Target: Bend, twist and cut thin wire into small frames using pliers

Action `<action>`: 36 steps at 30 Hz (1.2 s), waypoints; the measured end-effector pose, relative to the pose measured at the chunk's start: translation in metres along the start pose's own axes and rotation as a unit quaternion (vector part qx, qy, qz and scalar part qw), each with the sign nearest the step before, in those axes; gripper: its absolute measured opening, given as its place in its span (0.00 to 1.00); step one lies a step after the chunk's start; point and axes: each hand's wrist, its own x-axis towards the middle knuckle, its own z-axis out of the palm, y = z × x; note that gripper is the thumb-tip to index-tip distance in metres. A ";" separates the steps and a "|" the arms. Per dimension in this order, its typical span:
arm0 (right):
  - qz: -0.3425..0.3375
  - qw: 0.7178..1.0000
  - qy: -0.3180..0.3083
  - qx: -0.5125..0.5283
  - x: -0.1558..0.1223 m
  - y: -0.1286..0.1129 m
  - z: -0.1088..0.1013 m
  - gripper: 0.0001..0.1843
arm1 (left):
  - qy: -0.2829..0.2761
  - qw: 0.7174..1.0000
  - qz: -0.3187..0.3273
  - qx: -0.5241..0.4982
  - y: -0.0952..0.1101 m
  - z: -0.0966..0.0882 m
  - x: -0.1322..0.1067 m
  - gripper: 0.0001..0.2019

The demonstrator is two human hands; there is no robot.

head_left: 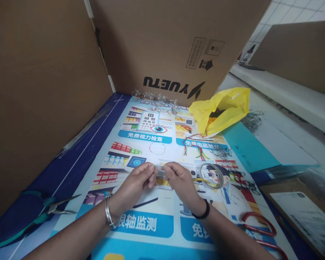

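My left hand (136,180) and my right hand (180,178) meet over a printed poster (151,224) that covers the table. Both pinch a small clear piece (159,172) with a yellow thread hanging from it, fingertips pressed together. A silver bangle circles my left wrist and a black band my right wrist. A loop of red thread (157,148) lies on the poster just beyond my hands. A bundle of coloured threads (199,150) lies farther right, below a yellow plastic bag (222,108).
Tall cardboard walls (43,90) stand at the left and back. Green-handled pliers (40,213) lie at the left. A roll of clear tape (212,175) sits right of my hands. Red-handled scissors (260,227) lie at the lower right. Small clear parts (157,99) are piled by the back box.
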 end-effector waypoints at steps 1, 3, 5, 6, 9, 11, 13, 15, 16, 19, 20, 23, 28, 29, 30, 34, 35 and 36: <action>0.014 1.000 0.008 0.020 0.000 0.001 0.000 0.15 | 0.000 1.000 0.000 -0.008 0.000 0.001 0.000 0.14; 0.036 0.998 0.017 0.056 0.001 0.002 0.001 0.14 | -0.005 1.000 0.002 -0.018 0.001 0.001 0.000 0.14; 0.043 0.997 0.016 0.067 0.002 0.002 0.001 0.14 | -0.008 1.000 0.005 -0.018 0.003 0.001 0.000 0.14; 0.041 0.997 0.014 0.061 0.002 0.002 0.001 0.14 | -0.009 1.000 0.004 -0.016 0.003 0.001 0.000 0.15; 0.035 0.999 0.009 0.038 0.002 -0.001 0.000 0.13 | -0.003 1.000 0.009 -0.012 0.003 0.000 0.000 0.15; 0.032 0.999 0.003 0.039 0.002 -0.001 -0.001 0.13 | 0.009 1.000 0.015 -0.007 0.003 -0.001 0.001 0.14; 0.029 0.999 -0.007 0.043 0.003 -0.001 -0.002 0.13 | 0.023 1.000 0.020 0.000 0.003 -0.001 0.002 0.15; 0.025 0.999 -0.021 0.042 0.003 0.000 -0.002 0.12 | 0.028 0.999 0.021 0.007 0.003 -0.001 0.002 0.15; 0.023 0.999 -0.028 0.039 0.003 0.000 -0.002 0.12 | 0.026 0.999 0.019 0.010 0.004 -0.001 0.002 0.15; 0.006 0.999 -0.040 0.025 0.003 0.000 -0.001 0.13 | 0.009 1.000 0.008 0.010 0.006 0.000 0.002 0.15; 0.002 0.999 -0.039 0.022 0.002 -0.001 -0.001 0.13 | 0.005 1.000 0.004 0.009 0.006 0.000 0.002 0.15; 0.005 0.999 -0.036 0.017 0.001 -0.003 -0.002 0.14 | -0.001 1.000 -0.002 0.002 0.006 -0.001 0.002 0.14; 0.046 0.997 -0.005 0.056 0.002 -0.003 -0.002 0.14 | -0.015 0.999 0.016 -0.043 0.002 -0.001 0.000 0.13; 0.055 0.996 0.003 0.072 0.003 -0.002 -0.002 0.14 | -0.015 0.998 0.019 -0.054 0.001 0.000 0.000 0.12; 0.063 0.994 0.010 0.091 0.004 -0.001 -0.002 0.14 | -0.016 0.998 0.020 -0.061 0.000 0.000 -0.001 0.12; 0.079 0.985 0.021 0.151 0.006 0.001 -0.001 0.15 | -0.009 0.998 0.018 -0.062 -0.001 0.002 -0.001 0.11; 0.081 0.985 0.015 0.149 0.006 0.001 -0.001 0.15 | -0.001 0.998 0.019 -0.057 -0.001 0.002 -0.001 0.11; 0.080 0.987 0.007 0.139 0.005 0.001 -0.001 0.15 | 0.006 0.998 0.020 -0.051 -0.001 0.002 -0.001 0.11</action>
